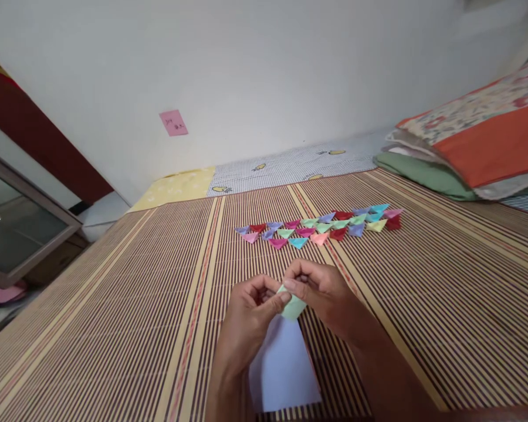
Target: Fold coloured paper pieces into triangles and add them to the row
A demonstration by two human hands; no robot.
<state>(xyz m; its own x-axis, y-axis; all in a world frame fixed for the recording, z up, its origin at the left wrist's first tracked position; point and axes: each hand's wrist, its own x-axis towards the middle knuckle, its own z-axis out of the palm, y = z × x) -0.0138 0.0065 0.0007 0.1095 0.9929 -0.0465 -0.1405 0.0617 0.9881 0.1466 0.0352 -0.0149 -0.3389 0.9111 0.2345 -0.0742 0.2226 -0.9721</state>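
Note:
A small piece of light green paper (294, 307) is pinched between both hands above the mat. My left hand (253, 310) grips its left edge with thumb and fingers, and my right hand (323, 293) holds its upper edge. The fingertips hide part of the paper, so its folds cannot be made out. Below the hands lies a pale lavender sheet of paper (286, 369), partly covered by my left hand and wrist. Beyond them, several folded paper triangles (305, 232) in many colours sit in staggered rows.
A striped bamboo mat (158, 305) covers the surface. Folded cloths and an orange patterned cushion (497, 143) are stacked at the right. A pink note (173, 123) is stuck to the white wall (264, 70). A glass-fronted cabinet (22, 217) stands at the left.

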